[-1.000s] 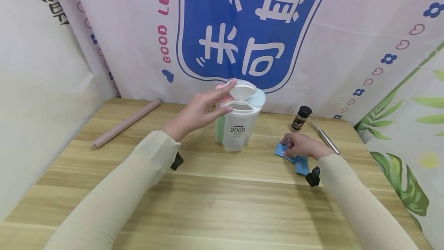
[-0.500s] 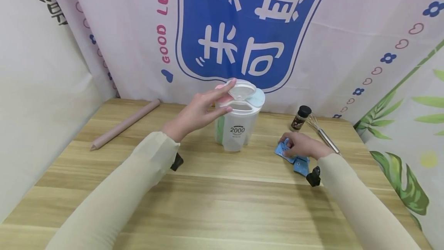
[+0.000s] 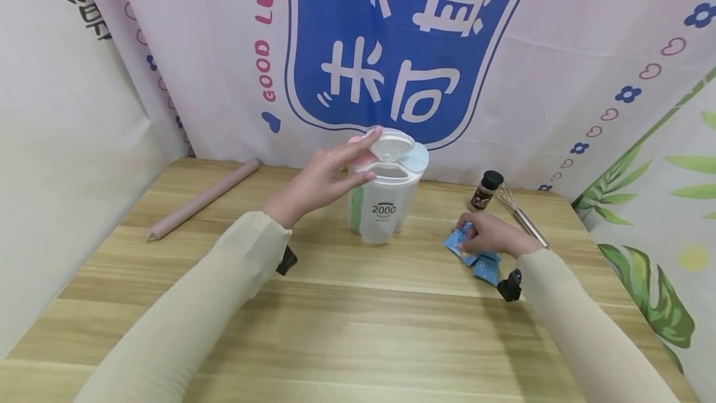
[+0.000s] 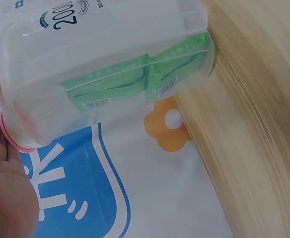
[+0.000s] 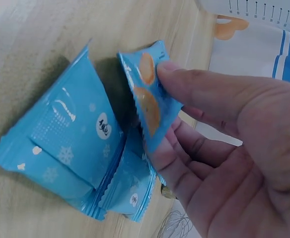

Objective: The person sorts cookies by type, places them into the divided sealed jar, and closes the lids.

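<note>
A translucent food storage container [image 3: 377, 213] marked 2000 stands upright, its front lid flap [image 3: 393, 147] raised over an opening. My left hand [image 3: 321, 182] is at the lid's left side, fingers straight, index at the raised flap and thumb by the opening's rim. Green packets [image 4: 112, 82] show through the container wall in the left wrist view. With thumb and fingers my right hand [image 3: 489, 235] pinches a small blue snack packet [image 5: 150, 94] with orange pictures on it. More blue packets [image 5: 75, 139] lie on the table just beside and below that hand.
Behind the right hand stand a black-capped seasoning bottle [image 3: 485, 190] and a wire whisk [image 3: 526, 221]. A pinkish rolling pin [image 3: 204, 201] lies at the table's left. A printed curtain [image 3: 224, 48] hangs along the back edge of the wooden table [image 3: 358, 328].
The right hand's blue packet has tilted and risen slightly, and the blue packets under the hand have shifted a little. The left hand and the container have stayed in place.
</note>
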`<state>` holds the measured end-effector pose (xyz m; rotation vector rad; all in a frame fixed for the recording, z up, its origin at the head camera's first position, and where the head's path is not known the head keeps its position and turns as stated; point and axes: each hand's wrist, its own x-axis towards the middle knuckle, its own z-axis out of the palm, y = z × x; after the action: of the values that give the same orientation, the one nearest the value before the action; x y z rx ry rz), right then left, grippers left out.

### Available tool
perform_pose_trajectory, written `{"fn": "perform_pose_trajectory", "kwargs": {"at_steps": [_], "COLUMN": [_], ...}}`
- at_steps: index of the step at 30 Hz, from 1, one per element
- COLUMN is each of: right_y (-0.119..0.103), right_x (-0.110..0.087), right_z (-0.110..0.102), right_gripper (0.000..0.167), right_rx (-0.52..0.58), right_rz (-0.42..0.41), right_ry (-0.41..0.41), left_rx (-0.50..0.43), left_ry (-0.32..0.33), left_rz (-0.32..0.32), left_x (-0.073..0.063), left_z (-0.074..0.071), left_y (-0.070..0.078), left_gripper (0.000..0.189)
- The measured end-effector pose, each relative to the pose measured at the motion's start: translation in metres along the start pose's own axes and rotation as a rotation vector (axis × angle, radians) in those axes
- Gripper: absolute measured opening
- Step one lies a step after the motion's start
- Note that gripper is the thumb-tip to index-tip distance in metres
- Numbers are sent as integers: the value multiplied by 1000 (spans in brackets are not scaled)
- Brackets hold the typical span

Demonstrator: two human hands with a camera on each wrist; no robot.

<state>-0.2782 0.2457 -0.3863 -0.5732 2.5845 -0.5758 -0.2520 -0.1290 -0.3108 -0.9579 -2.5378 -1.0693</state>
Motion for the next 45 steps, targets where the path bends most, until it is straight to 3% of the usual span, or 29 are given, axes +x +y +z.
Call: {"fn": "perform_pose_trajectory", "kwargs": {"at_steps": [15, 22, 28, 35, 42, 45], "right_y": [9, 10, -1, -25, -48, -58], "right_x": [-4, -6, -9, -11, -20, -23], "right_z": [1, -1, -9, -20, -38, -44], "right_gripper": [28, 36, 39, 31, 23, 22], "right_rx": [184, 365, 473, 624, 791, 851], "right_rz": [-43, -52, -47, -134, -181, -238], "right_ry": [-15, 92, 225, 358, 415, 435], "left_rx": [3, 6, 20, 18, 8, 7], "left_ry": [-5, 1, 21, 17, 7, 8], "left_rz": [-5, -2, 16, 2, 5, 17], "left_x": [0, 0, -1, -2, 0, 0], "left_z": [-1, -1, -2, -2, -1, 0], "left_y": [1, 1, 0, -1, -1, 0], "left_gripper": [73, 72, 72, 73, 73, 72]}}
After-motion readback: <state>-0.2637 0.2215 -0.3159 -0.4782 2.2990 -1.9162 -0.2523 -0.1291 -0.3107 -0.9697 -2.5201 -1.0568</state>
